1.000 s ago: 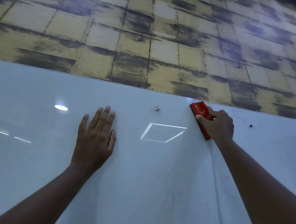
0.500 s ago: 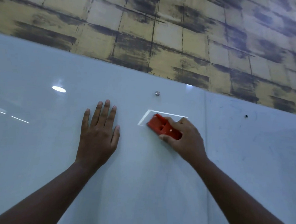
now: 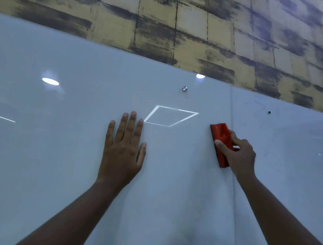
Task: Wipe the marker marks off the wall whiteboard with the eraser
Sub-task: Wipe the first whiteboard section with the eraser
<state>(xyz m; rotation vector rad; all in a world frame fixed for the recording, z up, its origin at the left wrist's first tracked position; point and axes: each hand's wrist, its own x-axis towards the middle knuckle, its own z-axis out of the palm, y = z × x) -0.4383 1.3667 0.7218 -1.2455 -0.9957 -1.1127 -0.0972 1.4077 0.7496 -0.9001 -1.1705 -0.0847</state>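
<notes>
Looking up from the head camera, one wall whiteboard [image 3: 64, 154] fills most of the view, its top edge running slantwise below a wall of mottled yellow and dark tiles [image 3: 181, 25]. One red eraser [image 3: 221, 139] lies flat against the board, its long side nearly upright, just left of the vertical seam [image 3: 233, 115] between two board panels. The right hand [image 3: 240, 155] grips it, thumb curled over the eraser's left edge and fingers wrapped round the right. The left hand [image 3: 123, 148] is pressed flat on the board to the left, fingers straight and close together, thumb a little apart, holding nothing; it is well apart from the eraser. One round metal stud [image 3: 185, 89] sits near the board's top edge, above and between the two hands. A small dark dot [image 3: 269, 112] shows on the right panel, with faint smudged marker marks [image 3: 252, 103] near that panel's top edge. Two oval light reflections and one bright outlined quadrilateral reflection [image 3: 170, 116] gleam on the glossy surface.
</notes>
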